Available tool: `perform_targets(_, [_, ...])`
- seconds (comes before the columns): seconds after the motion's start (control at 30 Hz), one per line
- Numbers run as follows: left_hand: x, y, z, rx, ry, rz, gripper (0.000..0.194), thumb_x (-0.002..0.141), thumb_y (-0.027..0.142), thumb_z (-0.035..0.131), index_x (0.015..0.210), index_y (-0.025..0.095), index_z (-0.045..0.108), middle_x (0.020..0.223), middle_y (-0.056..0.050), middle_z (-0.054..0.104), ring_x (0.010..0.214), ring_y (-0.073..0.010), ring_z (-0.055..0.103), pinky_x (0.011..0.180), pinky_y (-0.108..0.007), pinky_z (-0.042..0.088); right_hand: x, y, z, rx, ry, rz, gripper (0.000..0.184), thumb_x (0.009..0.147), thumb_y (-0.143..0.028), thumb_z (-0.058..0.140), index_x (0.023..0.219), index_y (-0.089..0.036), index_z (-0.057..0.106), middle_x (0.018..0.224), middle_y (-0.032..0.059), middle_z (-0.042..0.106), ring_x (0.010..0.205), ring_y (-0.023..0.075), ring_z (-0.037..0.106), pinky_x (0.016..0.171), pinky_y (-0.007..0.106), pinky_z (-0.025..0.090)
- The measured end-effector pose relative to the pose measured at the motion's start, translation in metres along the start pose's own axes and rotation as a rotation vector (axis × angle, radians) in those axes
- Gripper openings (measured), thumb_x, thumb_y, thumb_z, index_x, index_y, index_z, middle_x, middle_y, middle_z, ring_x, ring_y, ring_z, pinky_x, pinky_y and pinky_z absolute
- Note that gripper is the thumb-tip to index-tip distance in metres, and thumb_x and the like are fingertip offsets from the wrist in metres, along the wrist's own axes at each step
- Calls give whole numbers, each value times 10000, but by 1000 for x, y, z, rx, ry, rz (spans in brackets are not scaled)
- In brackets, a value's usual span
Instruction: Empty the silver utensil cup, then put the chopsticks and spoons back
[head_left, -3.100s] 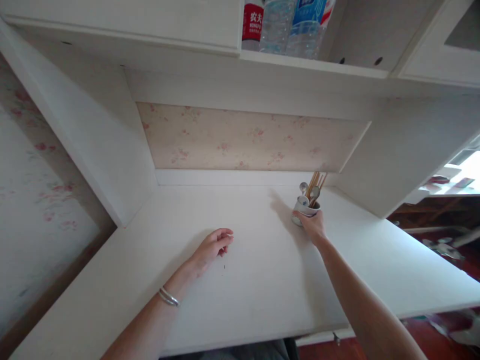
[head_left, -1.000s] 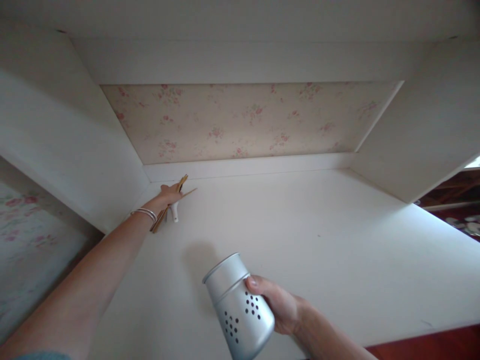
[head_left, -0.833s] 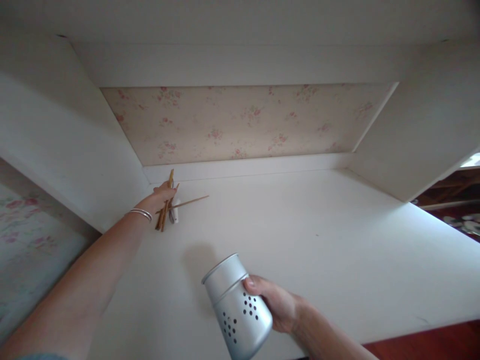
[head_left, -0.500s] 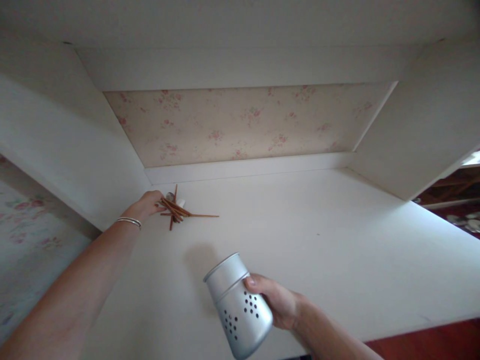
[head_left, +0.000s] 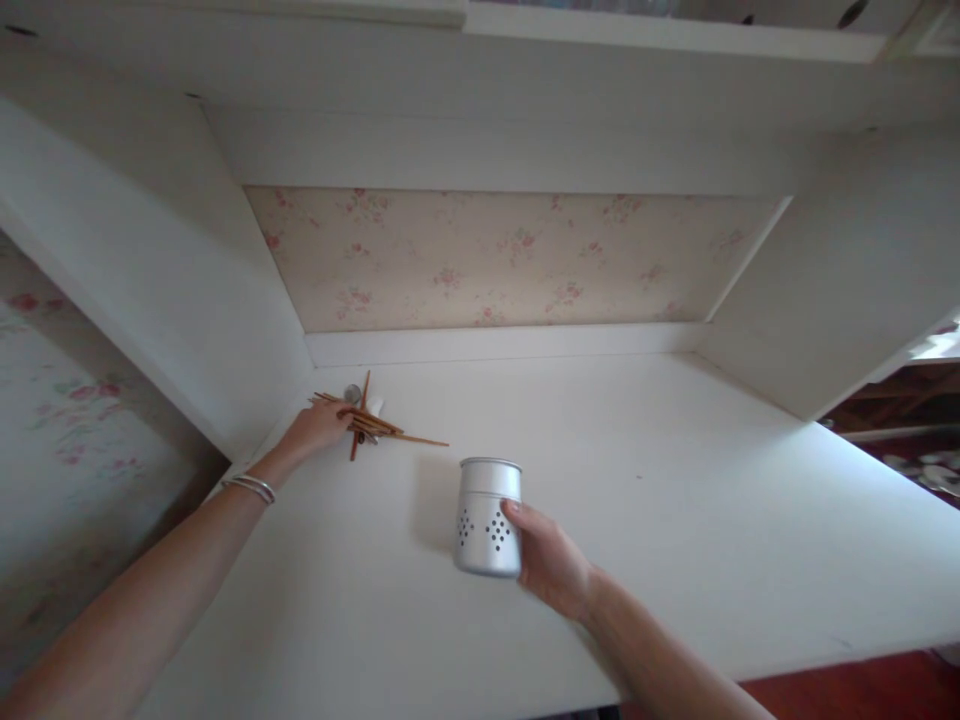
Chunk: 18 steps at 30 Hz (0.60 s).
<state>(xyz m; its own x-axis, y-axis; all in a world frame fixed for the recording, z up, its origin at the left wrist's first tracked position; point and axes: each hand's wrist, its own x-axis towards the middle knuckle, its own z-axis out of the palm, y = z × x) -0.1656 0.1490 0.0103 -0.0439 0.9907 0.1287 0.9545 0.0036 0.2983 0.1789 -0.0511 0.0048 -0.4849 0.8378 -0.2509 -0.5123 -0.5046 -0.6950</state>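
Note:
At the back left of the white counter, my left hand (head_left: 316, 430) is closed around a bunch of wooden chopsticks (head_left: 384, 426). More chopsticks lie crossed beneath and beside them, one of them (head_left: 424, 439) pointing right. A small round metallic object (head_left: 352, 393) and a small white object (head_left: 376, 406) sit among the sticks, too small to identify. My right hand (head_left: 553, 565) grips a silver metal utensil holder (head_left: 489, 530) from its right side, thumb on the front. The holder is nearly upright, with clusters of punched holes; its inside is hidden from view.
The white counter (head_left: 570, 420) runs between a left side panel (head_left: 187, 290) and a right side panel (head_left: 817, 260). Floral wallpaper (head_left: 465, 260) covers the back wall. Overhead hangs a white cabinet (head_left: 480, 90). Red flooring (head_left: 847, 690) shows at the lower right.
My right hand has raised the holder and turned it from tilted to nearly upright. My left hand has moved slightly right and its fingers have closed around the chopsticks.

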Motion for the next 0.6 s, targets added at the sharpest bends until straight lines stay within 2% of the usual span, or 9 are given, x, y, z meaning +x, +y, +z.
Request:
perform_targets(0.13, [-14, -14, 2, 171, -55, 80, 398, 861, 436, 391, 913, 182, 692, 1039, -129, 646, 926, -273, 616, 844, -372, 447, 6, 2, 3, -39, 17, 19, 464, 832, -474, 598, 1137, -125, 574, 1010, 109, 684, 937, 219, 650, 903, 358, 450])
perform_targets(0.27, [-35, -22, 9, 154, -16, 70, 457, 889, 473, 336, 903, 173, 680, 995, -123, 634, 945, -252, 603, 899, -365, 426, 13, -4, 14, -164, 11, -47, 444, 831, -438, 622, 1159, -145, 563, 1060, 109, 670, 991, 231, 629, 911, 388, 450])
perform_targets(0.33, [-44, -22, 12, 171, 46, 44, 449, 891, 469, 345, 921, 172, 679, 1002, -118, 639, 997, -267, 579, 937, -383, 402, 23, -13, 22, -264, 35, -122, 439, 817, -409, 652, 1166, -157, 563, 1096, 104, 660, 1017, 230, 617, 927, 391, 446])
perform_targets(0.47, [-50, -13, 17, 215, 233, 35, 437, 901, 432, 357, 1102, 165, 640, 1154, -131, 612, 1115, -313, 507, 978, -441, 361, 68, -40, 31, -465, 156, -303, 527, 737, -378, 730, 1192, -182, 550, 1191, 99, 623, 1079, 233, 589, 955, 382, 443])
perform_targets(0.53, [-48, -6, 20, 176, 240, 84, 432, 913, 405, 353, 1178, 174, 605, 1225, -124, 590, 1155, -297, 489, 999, -431, 348, 100, -53, 28, -578, 264, -389, 590, 694, -395, 750, 1203, -185, 535, 1184, 101, 625, 1072, 237, 591, 928, 375, 463])
perform_targets(0.6, [-45, 0, 23, 127, 196, 108, 438, 922, 414, 347, 1222, 197, 582, 1276, -107, 572, 1182, -279, 484, 1022, -432, 330, 132, -65, 23, -692, 390, -456, 647, 653, -421, 764, 1206, -189, 521, 1180, 104, 623, 1054, 241, 597, 897, 374, 480])
